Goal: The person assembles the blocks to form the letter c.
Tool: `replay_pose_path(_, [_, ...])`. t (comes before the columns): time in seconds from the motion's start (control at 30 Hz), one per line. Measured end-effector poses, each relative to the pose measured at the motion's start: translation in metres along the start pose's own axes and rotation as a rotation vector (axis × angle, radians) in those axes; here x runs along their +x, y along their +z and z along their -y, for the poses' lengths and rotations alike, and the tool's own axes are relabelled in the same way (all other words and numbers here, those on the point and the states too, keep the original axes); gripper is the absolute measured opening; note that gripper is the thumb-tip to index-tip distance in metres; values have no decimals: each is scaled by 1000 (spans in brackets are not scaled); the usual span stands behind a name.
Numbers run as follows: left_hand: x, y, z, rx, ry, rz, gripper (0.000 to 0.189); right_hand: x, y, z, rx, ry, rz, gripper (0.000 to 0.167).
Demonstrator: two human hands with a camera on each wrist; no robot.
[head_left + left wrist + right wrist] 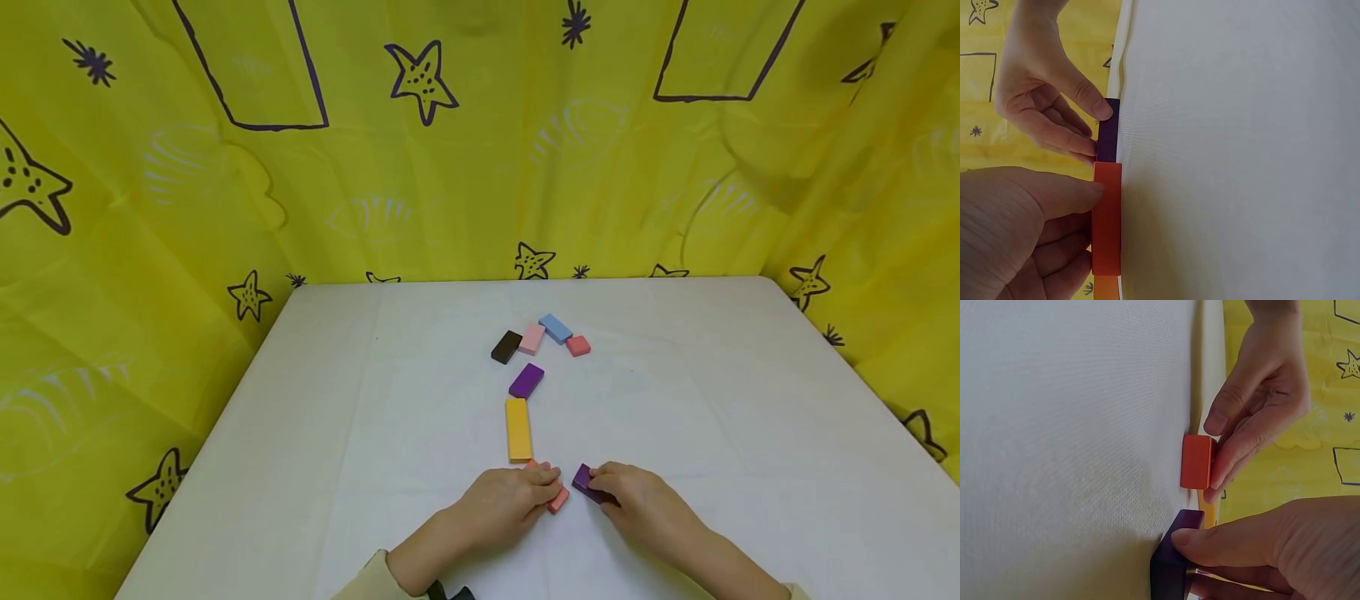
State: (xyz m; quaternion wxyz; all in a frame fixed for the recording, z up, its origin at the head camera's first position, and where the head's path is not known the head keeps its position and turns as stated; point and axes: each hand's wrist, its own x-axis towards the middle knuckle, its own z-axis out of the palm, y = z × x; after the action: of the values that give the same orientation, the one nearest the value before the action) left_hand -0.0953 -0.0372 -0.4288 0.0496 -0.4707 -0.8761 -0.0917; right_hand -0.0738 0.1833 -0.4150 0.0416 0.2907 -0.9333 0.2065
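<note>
My left hand (504,502) holds an orange-red rectangular block (558,501) on the white tabletop, thumb on one side and fingers on the other. In the left wrist view this block (1107,219) lies flat along the cloth. To its right, my right hand (642,505) pinches a dark purple block (582,477) between thumb and fingers. A small gap separates the two blocks in the head view. The far end of the orange-red block meets the near end of a yellow block (518,430). Fingers partly cover both held blocks.
Beyond the yellow block lies another purple block (527,381). Farther back, dark brown (507,347), pink (532,338), blue (556,328) and coral (578,346) blocks form a bent row. A yellow patterned curtain (465,192) borders the white table (750,400). A black object (459,594) shows beside the left sleeve.
</note>
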Motion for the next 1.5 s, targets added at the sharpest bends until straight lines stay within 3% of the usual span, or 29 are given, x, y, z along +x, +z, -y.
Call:
replay_pose_path(1.23, [-1,0,0,14,4,-20,32,-10,7,3,7,-171,-96,24])
replay_pose_path(1.5, [-1,2,0,13,7,-28,32,-11,6,3,6,-171,-60,25])
